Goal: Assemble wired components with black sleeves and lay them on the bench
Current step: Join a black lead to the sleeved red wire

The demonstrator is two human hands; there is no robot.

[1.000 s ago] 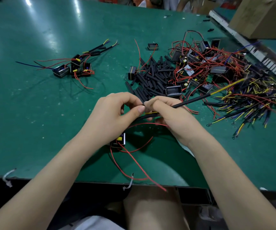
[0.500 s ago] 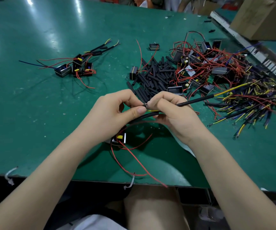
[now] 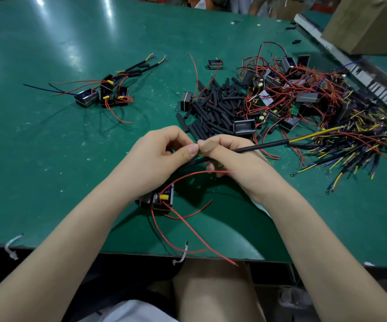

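Pinching at the middle of the green bench (image 3: 48, 159), your 2 hands meet thumb to thumb over a long black sleeve (image 3: 261, 147). Your left hand (image 3: 157, 159) has its fingers curled, thumb and forefinger pressed together at the sleeve's near end, where a bit of yellow wire shows. Your right hand (image 3: 229, 159) curls round the same sleeve, which runs out to the right from your grip and ends in a yellow wire (image 3: 315, 135) lying over the tangle there. A second dark sleeved length passes under both hands.

Below your left wrist sits a small black component (image 3: 162, 199) with a yellow part on it, and its red wires (image 3: 183, 219) loop up to your right hand and trail toward the bench's near edge.

Just beyond your hands lies a pile of loose black sleeves (image 3: 213, 108). To its right is a heap of components with red wires (image 3: 287, 94), and further right a spread of sleeved yellow and blue leads (image 3: 355, 145). Well apart at the far left, a small cluster of finished assemblies (image 3: 108, 94) rests on the bench. A cardboard box (image 3: 369, 24) stands at the far right corner.
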